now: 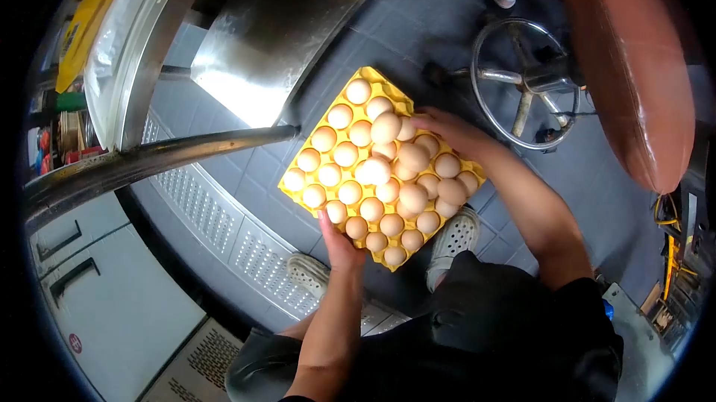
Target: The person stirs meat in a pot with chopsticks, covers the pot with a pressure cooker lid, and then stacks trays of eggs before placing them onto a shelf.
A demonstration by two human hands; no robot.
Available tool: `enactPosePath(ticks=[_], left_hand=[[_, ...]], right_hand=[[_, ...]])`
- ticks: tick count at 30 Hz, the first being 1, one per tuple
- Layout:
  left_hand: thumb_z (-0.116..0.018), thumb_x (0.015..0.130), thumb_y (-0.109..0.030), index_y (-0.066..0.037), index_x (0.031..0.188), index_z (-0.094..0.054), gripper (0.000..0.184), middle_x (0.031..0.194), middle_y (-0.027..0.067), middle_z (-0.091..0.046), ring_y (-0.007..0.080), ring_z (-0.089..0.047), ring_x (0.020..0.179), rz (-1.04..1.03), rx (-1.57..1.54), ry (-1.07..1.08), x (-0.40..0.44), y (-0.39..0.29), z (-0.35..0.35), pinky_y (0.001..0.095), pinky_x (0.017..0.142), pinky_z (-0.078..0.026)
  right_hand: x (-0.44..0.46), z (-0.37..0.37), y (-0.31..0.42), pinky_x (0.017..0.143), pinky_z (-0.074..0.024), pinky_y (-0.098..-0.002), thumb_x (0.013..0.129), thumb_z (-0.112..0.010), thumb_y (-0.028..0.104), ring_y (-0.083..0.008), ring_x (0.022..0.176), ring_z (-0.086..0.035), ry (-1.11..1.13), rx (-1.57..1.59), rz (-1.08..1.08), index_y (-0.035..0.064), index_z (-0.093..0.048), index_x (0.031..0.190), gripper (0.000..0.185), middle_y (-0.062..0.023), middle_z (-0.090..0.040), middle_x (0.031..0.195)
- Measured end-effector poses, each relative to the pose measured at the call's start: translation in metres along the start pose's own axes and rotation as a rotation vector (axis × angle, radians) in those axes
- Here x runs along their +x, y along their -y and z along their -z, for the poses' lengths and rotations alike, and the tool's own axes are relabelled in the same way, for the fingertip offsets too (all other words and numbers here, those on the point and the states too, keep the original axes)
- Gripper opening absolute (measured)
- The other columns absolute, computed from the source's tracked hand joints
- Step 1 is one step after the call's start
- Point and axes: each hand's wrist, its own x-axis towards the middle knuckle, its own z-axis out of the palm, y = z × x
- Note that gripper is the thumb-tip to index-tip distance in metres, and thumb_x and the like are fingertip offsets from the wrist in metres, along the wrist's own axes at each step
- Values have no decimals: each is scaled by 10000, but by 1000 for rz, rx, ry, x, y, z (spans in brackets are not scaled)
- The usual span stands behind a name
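Observation:
A yellow egg tray is held in front of me over the tiled floor, filled with brown eggs. Several more eggs rest on top of the first layer, mostly toward the right side. My left hand grips the tray's near left edge, thumb at the rim and fingers hidden underneath. At the far right edge, my right hand is closed around the tray, with part of it behind the eggs.
A steel shelf stands at upper left, a metal rail below it. On the right is a brown-seated stool with a ring footrest. White cabinet doors are lower left. My clogs stand beneath the tray.

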Motion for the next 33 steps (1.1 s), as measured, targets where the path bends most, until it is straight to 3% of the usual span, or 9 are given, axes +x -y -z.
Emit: enactPosePath(ticks=[7, 9, 12, 15, 22, 26, 29, 30, 33], left_hand=[[-385, 1064, -582, -78, 1546, -357, 698, 1525, 127, -484, 308, -495, 1384, -118, 27, 83, -35, -65, -77, 472, 1137, -425], [-389, 1066, -580, -76, 1549, -351, 700, 1527, 121, -484, 307, -497, 1383, -226, 73, 130, -66, -63, -113, 472, 1137, -426], [-405, 1064, -573, -75, 1550, -357, 698, 1537, 113, -477, 297, -494, 1389, -239, 51, 216, -50, -76, -136, 459, 1145, -422], [-416, 1060, -571, -73, 1544, -373, 695, 1533, 114, -482, 291, -499, 1387, -262, 50, 260, -20, -97, -155, 449, 1139, -430], [-484, 1031, -581, -31, 1516, -404, 738, 1505, 148, -503, 296, -536, 1346, -320, 135, 177, 32, -141, -185, 431, 1120, -449], [-497, 1034, -556, -15, 1508, -404, 726, 1505, 159, -495, 292, -523, 1354, -322, 108, 191, 53, -149, -185, 422, 1119, -445], [-474, 1037, -561, -17, 1500, -421, 716, 1480, 169, -518, 314, -535, 1338, -379, 130, 142, 65, -146, -178, 438, 1136, -430], [-452, 1053, -540, -13, 1506, -410, 696, 1499, 172, -498, 307, -520, 1356, -402, 148, 95, 62, -142, -179, 436, 1138, -425], [-494, 1052, -527, -11, 1498, -412, 688, 1493, 150, -499, 274, -523, 1342, -409, 124, 148, 60, -126, -163, 399, 1130, -423]], right_hand=[[-88, 11, 118, 1176, -329, -340, 921, -623, 613, -250, 1419, -446, -187, -100, -53, 73, -423, 1554, 855, -149, -462, 1557], [-148, 18, 143, 1162, -354, -332, 887, -680, 614, -230, 1392, -477, -197, 37, 43, 82, -498, 1512, 841, -128, -503, 1531], [-130, 34, 161, 1002, -509, -323, 878, -713, 593, -163, 1152, -645, -224, 147, 59, 103, -645, 1367, 696, -88, -662, 1335], [-87, 56, 180, 931, -550, -321, 874, -725, 573, -169, 1058, -688, -150, 211, 56, 102, -665, 1334, 661, -92, -697, 1272], [-13, 74, 217, 1009, -501, -357, 888, -705, 569, -226, 1179, -637, -55, 176, 101, 93, -641, 1370, 680, -120, -651, 1356], [22, 80, 222, 905, -574, -334, 902, -715, 525, -201, 1026, -716, -60, 78, 171, 84, -679, 1298, 594, -95, -716, 1246], [21, 70, 238, 963, -552, -373, 910, -703, 523, -209, 1091, -696, -71, 13, 173, 80, -656, 1326, 610, -109, -720, 1237], [39, 76, 241, 932, -557, -303, 978, -704, 236, -169, 1046, -688, 219, 415, 197, 18, -683, 1234, 337, -82, -748, 1149], [67, 80, 248, 945, -553, -305, 964, -727, 255, -155, 1059, -685, 247, 301, 220, 20, -682, 1239, 364, -67, -746, 1151]])
